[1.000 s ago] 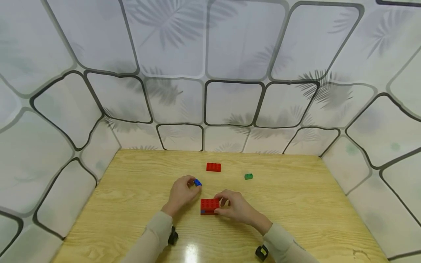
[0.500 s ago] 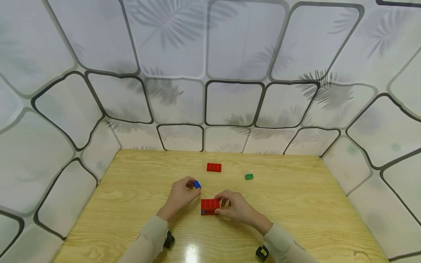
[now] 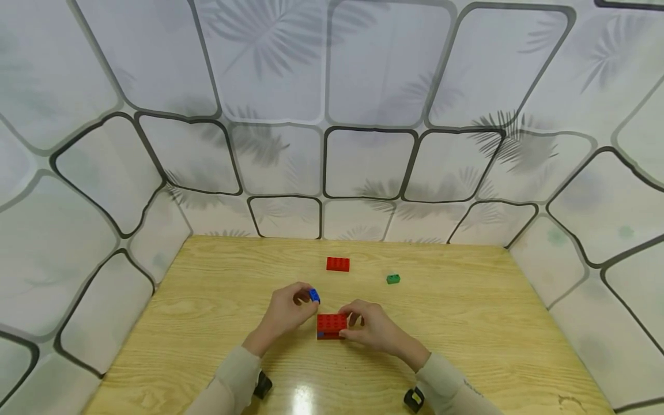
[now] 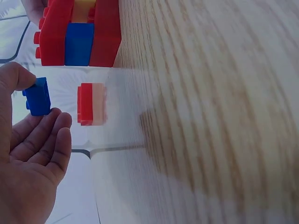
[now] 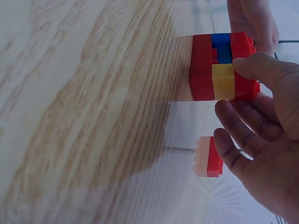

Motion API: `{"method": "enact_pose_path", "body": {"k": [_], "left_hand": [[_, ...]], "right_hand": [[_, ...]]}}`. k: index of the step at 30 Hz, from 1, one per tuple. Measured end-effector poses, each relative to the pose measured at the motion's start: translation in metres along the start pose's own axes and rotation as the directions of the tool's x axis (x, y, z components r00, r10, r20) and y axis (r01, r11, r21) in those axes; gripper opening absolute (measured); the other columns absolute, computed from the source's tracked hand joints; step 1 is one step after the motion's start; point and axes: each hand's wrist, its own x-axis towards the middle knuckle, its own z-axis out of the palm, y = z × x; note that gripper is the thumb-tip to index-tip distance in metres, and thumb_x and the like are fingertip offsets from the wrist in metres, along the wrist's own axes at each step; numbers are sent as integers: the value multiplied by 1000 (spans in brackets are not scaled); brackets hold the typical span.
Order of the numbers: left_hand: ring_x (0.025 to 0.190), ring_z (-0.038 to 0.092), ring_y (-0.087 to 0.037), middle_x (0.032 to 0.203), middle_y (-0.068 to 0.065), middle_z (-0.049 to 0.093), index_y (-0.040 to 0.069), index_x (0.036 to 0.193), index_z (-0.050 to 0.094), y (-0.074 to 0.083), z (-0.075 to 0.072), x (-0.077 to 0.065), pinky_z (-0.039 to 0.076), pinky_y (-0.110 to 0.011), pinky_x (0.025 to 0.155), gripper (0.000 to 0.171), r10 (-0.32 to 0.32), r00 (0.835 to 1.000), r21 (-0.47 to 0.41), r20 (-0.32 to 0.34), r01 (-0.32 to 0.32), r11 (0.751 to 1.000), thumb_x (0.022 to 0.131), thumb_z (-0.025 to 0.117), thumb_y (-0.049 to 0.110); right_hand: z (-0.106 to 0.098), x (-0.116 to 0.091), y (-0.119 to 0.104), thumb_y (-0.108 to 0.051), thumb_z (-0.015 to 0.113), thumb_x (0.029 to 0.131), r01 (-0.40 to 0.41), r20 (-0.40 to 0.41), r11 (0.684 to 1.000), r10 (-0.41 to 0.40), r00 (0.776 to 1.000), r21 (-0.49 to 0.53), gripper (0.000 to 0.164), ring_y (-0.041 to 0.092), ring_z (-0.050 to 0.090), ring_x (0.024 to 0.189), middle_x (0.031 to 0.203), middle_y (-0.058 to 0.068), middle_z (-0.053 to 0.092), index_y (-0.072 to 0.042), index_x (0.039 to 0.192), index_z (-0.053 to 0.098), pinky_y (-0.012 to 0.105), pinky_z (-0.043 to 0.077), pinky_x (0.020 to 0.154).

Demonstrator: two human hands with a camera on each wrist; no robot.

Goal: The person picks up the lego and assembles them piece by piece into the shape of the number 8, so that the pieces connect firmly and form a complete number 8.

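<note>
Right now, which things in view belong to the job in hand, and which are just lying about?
In the job:
blue brick, pinched by the left hand
stack, held at one end by the right hand

Apparently just lying about:
loose red brick, untouched
green brick, untouched

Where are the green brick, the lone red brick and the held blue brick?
Green brick (image 3: 393, 279): head view, middle of it.
Lone red brick (image 3: 338, 263): head view, studded top.
Held blue brick (image 4: 38, 97): left wrist view, smooth side.
</note>
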Motion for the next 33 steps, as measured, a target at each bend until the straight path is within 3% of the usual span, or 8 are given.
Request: {"method": "enact_pose_path", "body": {"k": [9, 19, 33], "left_hand": [[93, 67, -13, 95, 5, 73, 8, 114, 75, 9, -3, -9, 57, -26, 83, 27, 24, 998, -26, 60, -22, 999, 88, 78, 12], [91, 73, -20, 99, -1, 77, 2, 116, 74, 5, -5, -18, 60, -28, 81, 27, 159, 984, -28, 81, -157, 987, 91, 77, 13], [92, 73, -17, 103, -3, 78, 1, 120, 75, 8, -7, -26, 61, -28, 84, 31, 161, 979, -43, 124, -157, 987, 91, 77, 12]], "right_hand": [[0, 1, -1, -22, 81, 95, -11, 1, 1000, 11, 1000, 1, 31, 13, 66, 92, 111, -1, 72, -11, 122, 72, 21, 51, 75], [0, 0, 0, -23, 81, 95, -5, 1, 1000, 5, 1000, -2, 31, 15, 67, 92, 111, 0, 72, -11, 122, 72, 21, 51, 75], [0, 0, 0, -23, 81, 95, -3, 3, 1000, 3, 1000, -8, 31, 16, 67, 92, 110, 0, 72, -12, 122, 72, 21, 51, 74]]}}
